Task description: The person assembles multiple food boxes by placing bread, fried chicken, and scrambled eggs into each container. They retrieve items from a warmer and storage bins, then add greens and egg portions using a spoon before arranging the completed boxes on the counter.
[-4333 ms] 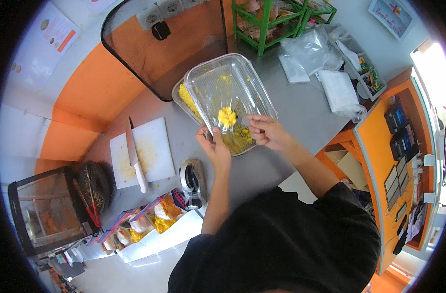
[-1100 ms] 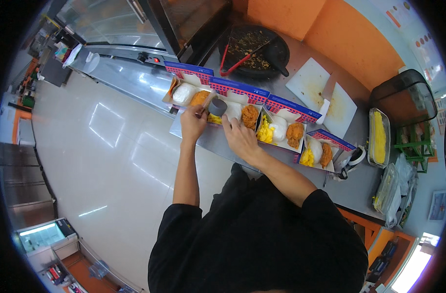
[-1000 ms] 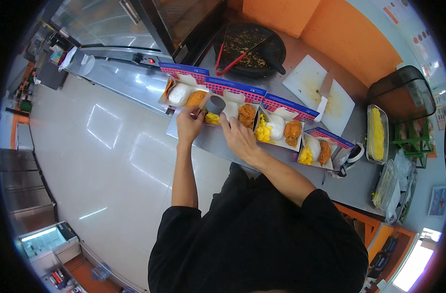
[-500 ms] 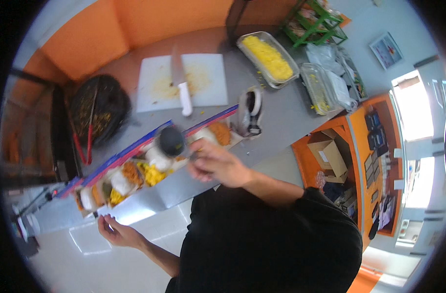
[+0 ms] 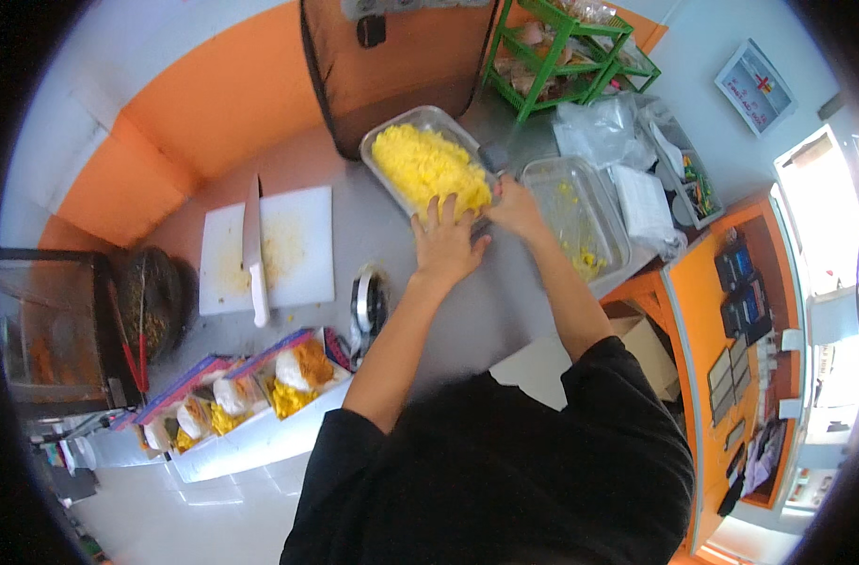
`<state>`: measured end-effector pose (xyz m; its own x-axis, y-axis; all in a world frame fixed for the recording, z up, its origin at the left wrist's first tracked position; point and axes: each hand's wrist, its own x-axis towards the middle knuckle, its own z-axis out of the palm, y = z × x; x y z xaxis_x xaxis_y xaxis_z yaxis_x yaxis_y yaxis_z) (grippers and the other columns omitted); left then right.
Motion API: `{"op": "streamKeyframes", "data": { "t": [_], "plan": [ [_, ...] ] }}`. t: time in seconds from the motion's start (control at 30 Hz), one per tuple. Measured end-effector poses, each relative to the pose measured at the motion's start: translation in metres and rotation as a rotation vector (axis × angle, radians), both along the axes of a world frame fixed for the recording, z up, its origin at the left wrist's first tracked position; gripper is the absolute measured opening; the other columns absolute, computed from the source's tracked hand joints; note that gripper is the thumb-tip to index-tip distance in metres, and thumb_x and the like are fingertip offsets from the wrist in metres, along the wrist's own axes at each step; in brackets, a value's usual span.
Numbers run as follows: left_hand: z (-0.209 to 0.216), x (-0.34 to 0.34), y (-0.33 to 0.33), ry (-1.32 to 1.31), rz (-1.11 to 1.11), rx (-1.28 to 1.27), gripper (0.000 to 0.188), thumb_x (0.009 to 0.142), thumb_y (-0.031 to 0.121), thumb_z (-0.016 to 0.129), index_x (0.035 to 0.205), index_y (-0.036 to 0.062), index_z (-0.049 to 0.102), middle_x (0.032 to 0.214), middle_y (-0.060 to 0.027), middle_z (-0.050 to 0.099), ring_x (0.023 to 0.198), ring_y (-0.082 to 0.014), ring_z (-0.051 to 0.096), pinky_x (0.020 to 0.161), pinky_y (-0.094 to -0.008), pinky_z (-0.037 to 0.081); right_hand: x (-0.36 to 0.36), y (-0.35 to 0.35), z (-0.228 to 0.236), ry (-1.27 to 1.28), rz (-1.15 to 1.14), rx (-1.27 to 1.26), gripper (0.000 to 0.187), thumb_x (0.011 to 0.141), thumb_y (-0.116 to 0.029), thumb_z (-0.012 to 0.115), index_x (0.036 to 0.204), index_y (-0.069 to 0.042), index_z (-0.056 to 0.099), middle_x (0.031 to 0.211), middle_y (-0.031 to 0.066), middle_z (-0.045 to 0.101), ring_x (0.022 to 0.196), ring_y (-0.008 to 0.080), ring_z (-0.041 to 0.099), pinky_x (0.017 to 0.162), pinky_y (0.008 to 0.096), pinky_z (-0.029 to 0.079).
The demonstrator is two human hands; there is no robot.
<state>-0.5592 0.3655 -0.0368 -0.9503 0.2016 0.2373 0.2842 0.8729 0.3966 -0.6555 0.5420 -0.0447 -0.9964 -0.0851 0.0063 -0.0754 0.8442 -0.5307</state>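
Observation:
A clear rectangular tray (image 5: 377, 176) holds a heap of shredded yellow food (image 5: 425, 165) on the steel counter. My left hand (image 5: 445, 247) lies with fingers spread at the tray's near end, its fingertips touching the yellow food. Beside it, my right hand (image 5: 516, 207) is closed at the tray's right side, gripping a dark scoop (image 5: 492, 158) that is mostly hidden by the hand and the tray edge. Another clear tray (image 5: 603, 202) with yellow scraps stands just right of my right hand.
A white cutting board (image 5: 302, 245) with a knife (image 5: 252, 240) lies left, near a dark bowl (image 5: 161, 301) with red-handled tongs. Opened bags of rice and yellow food (image 5: 293, 381) line the front edge. A tape roll (image 5: 365, 301), green rack (image 5: 552, 61) and plastic bags (image 5: 603, 127) stand around.
Both hands have moved right, from the filled bags to the tray of yellow food. The scoop has travelled with my right hand. My left hand has spread its fingers. The view has shifted right.

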Motion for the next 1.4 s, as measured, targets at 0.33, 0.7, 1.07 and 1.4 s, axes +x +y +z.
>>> {"op": "streamKeyframes", "data": {
  "t": [0.33, 0.7, 1.07, 1.4],
  "plan": [
    [-0.047, -0.054, 0.006, 0.022, -0.049, -0.191, 0.048, 0.095, 0.052, 0.057, 0.117, 0.0117, 0.072, 0.144, -0.0148, 0.049, 0.143, -0.0389, 0.033, 0.116, -0.0633, 0.021, -0.044, -0.015, 0.016, -0.196, 0.302, 0.257, 0.072, 0.06, -0.031, 0.085, 0.117, 0.003, 0.056, 0.109, 0.0255, 0.069, 0.103, 0.0395, 0.069, 0.087, 0.0459, 0.057],
    [-0.044, -0.054, 0.019, 0.062, -0.032, -0.151, 0.044, 0.094, 0.049, 0.06, 0.103, 0.0094, 0.076, 0.121, -0.0118, 0.058, 0.124, -0.0355, 0.046, 0.113, -0.058, 0.026, -0.048, -0.017, 0.016, -0.179, 0.33, 0.279, 0.068, 0.062, -0.021, 0.084, 0.117, 0.004, 0.051, 0.107, 0.0249, 0.069, 0.104, 0.0385, 0.069, 0.088, 0.0444, 0.057],
    [-0.042, -0.052, 0.003, 0.103, -0.101, -0.086, 0.033, 0.086, 0.037, 0.072, 0.097, 0.0055, 0.072, 0.108, -0.0147, 0.059, 0.111, -0.0354, 0.051, 0.105, -0.0532, 0.036, -0.05, -0.013, 0.007, -0.088, 0.285, 0.178, 0.065, 0.068, -0.023, 0.081, 0.121, 0.0, 0.052, 0.11, 0.0254, 0.068, 0.102, 0.0388, 0.069, 0.086, 0.0479, 0.057],
    [-0.041, -0.014, 0.0, 0.094, 0.072, 0.001, 0.027, 0.084, 0.023, 0.075, 0.102, 0.0057, 0.066, 0.127, -0.0179, 0.055, 0.129, -0.0401, 0.047, 0.101, -0.0515, 0.048, -0.044, -0.012, 0.009, -0.07, 0.247, 0.158, 0.062, 0.071, -0.029, 0.079, 0.118, 0.002, 0.054, 0.102, 0.0245, 0.069, 0.098, 0.0415, 0.068, 0.085, 0.0487, 0.055]
  ]
}}
